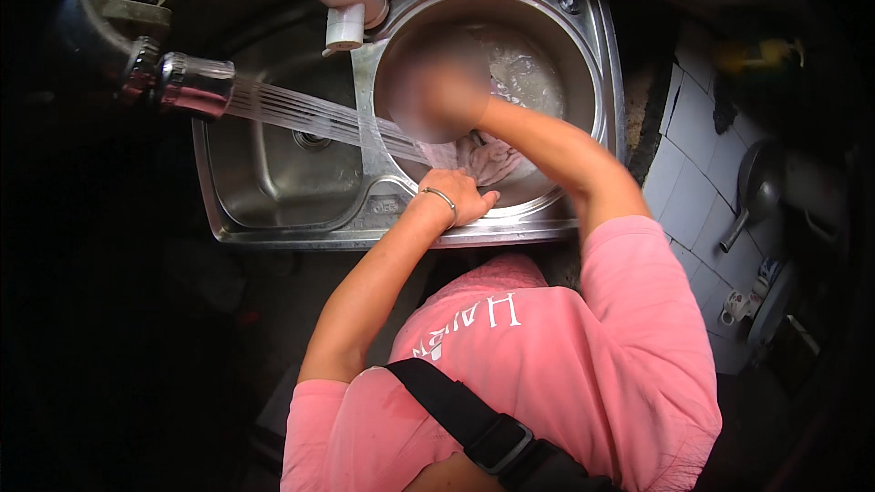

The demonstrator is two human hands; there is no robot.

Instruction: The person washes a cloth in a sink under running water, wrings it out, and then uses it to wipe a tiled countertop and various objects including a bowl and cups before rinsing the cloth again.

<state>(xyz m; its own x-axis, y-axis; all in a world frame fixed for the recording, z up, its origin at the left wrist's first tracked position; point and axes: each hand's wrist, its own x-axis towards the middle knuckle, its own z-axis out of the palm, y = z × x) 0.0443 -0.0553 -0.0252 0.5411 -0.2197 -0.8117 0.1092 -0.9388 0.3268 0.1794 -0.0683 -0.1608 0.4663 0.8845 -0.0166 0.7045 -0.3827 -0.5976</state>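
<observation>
My left hand (459, 195), with a bangle at the wrist, is at the near rim of the round steel sink bowl (581, 82). Its fingers reach down over the edge toward a wet pinkish cloth (493, 162); whether they grip it is hidden. My right hand (448, 92) is over the bowl, above the far side of the cloth, and a blur covers it. Streams of water run from the chrome faucet head (198, 85) into the bowl and fall close to both hands. Shallow, bubbly water (523, 72) lies in the bottom.
A smaller rectangular basin (287, 181) with a drain adjoins on the left. Behind it stands a white cylindrical appliance with a spout (345, 27). To the right, a pan or ladle (748, 198) and a patterned mug (735, 306) are near white tiles (690, 171).
</observation>
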